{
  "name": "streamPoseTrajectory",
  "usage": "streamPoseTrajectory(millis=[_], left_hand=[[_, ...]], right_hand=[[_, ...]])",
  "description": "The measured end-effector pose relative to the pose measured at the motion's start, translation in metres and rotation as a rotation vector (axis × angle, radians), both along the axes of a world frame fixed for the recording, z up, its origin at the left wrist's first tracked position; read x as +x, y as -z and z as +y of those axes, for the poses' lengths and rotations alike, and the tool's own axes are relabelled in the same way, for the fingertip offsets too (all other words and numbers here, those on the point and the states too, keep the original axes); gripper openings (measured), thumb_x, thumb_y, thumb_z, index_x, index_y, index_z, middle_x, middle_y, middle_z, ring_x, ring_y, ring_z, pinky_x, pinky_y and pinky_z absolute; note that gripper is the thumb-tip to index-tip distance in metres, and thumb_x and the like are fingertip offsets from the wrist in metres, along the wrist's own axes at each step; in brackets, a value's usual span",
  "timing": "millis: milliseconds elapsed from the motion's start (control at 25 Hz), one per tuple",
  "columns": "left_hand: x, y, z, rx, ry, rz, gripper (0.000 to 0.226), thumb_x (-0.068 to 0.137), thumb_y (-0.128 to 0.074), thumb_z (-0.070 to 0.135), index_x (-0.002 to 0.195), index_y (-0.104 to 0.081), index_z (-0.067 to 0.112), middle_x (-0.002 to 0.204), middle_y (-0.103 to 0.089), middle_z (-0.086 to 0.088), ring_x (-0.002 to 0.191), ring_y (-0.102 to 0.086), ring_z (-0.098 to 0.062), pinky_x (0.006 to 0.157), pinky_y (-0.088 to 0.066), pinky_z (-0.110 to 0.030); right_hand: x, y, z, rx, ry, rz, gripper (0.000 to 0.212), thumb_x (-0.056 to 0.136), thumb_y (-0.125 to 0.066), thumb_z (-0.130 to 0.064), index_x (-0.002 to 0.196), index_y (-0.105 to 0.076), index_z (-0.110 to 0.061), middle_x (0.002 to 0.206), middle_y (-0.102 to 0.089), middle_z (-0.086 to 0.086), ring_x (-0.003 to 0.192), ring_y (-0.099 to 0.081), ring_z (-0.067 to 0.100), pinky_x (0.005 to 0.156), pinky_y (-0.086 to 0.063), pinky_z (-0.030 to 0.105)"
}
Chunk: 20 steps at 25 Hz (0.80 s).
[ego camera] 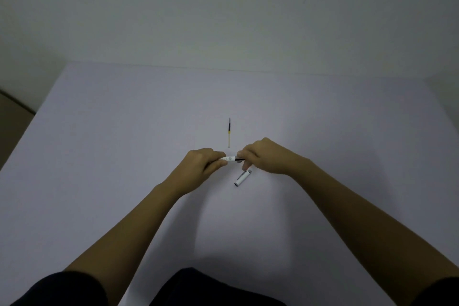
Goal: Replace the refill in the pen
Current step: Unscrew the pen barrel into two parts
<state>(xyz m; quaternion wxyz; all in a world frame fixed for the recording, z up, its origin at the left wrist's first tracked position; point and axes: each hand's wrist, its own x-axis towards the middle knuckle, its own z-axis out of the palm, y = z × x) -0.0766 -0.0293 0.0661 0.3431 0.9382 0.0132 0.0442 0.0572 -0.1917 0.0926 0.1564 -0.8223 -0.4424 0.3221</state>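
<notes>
**Over the pale worktop: both hands on the pen, cap and refill lying apart**

Nearest the camera, dark sleeves (pixel 62 288) frame two bare forearms reaching forward across the plain pale worktop (pixel 99 156). Just beyond them, a white pen cap (pixel 242 178) lies tilted on the surface, immediately below the right hand and apart from the left. Above it, the left hand (pixel 198 164) and right hand (pixel 265 156) meet over the middle of the worktop, holding the pen (pixel 232 159) crosswise between them. Left fingers (pixel 218 163) are closed around the white barrel end; right fingers (pixel 246 156) are closed around the darker section at the other end. Only a short stretch of the pen shows between the two grips. Farther out, a loose refill (pixel 229 132) lies on the worktop, pointing away from the person, dark at its far end and pale yellow at its near end, near the hands but touching neither. Behind the worktop's far edge stands a bare wall (pixel 223 7).
</notes>
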Motion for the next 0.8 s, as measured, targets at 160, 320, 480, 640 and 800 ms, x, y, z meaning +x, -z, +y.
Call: streamPoseTrajectory(millis=[160, 320, 480, 640, 800], left_hand=[[0.003, 0.002, -0.001, -0.043, -0.020, 0.017, 0.019, 0.092, -0.053, 0.028, 0.095, -0.068, 0.016, 0.061, -0.053, 0.002, 0.053, -0.043, -0.006, 0.053, -0.033, -0.016], [0.003, -0.001, -0.001, -0.040, -0.030, -0.028, 0.017, 0.091, -0.055, 0.025, 0.098, -0.068, 0.017, 0.061, -0.049, 0.006, 0.054, -0.044, -0.004, 0.055, -0.034, -0.012], [0.004, -0.004, -0.001, -0.051, 0.001, -0.033, 0.016, 0.091, -0.056, 0.025, 0.099, -0.068, 0.020, 0.060, -0.048, 0.008, 0.055, -0.044, -0.003, 0.057, -0.035, -0.011], [0.006, -0.005, 0.002, -0.087, -0.039, -0.037, 0.016, 0.089, -0.058, 0.024, 0.101, -0.069, 0.020, 0.060, -0.050, 0.007, 0.056, -0.046, -0.005, 0.058, -0.036, -0.011], [0.005, -0.005, 0.005, -0.084, -0.036, -0.037, 0.016, 0.089, -0.058, 0.025, 0.100, -0.069, 0.021, 0.061, -0.052, 0.005, 0.057, -0.046, -0.005, 0.058, -0.036, -0.012]], right_hand=[[0.000, 0.004, -0.007, 0.241, 0.088, 0.009, 0.009, 0.084, -0.066, -0.023, 0.089, -0.071, -0.016, 0.087, -0.075, 0.000, 0.068, -0.060, -0.004, 0.068, -0.041, 0.012], [-0.005, 0.006, -0.011, 0.268, 0.216, 0.159, 0.017, 0.084, -0.065, -0.032, 0.099, -0.066, -0.024, 0.080, -0.069, -0.012, 0.083, -0.062, 0.004, 0.082, -0.047, 0.019], [-0.002, 0.005, -0.010, 0.153, 0.255, 0.248, 0.024, 0.091, -0.051, -0.040, 0.081, -0.071, -0.029, 0.066, -0.069, -0.017, 0.075, -0.065, 0.003, 0.079, -0.051, 0.027], [-0.007, 0.005, -0.012, 0.403, 0.324, 0.228, 0.008, 0.079, -0.072, -0.023, 0.081, -0.068, -0.029, 0.077, -0.070, -0.012, 0.077, -0.066, 0.001, 0.075, -0.053, 0.020], [-0.008, 0.007, -0.009, 0.363, 0.493, 0.343, 0.020, 0.088, -0.058, -0.038, 0.081, -0.070, -0.024, 0.074, -0.071, -0.005, 0.063, -0.067, -0.001, 0.062, -0.053, 0.014]])
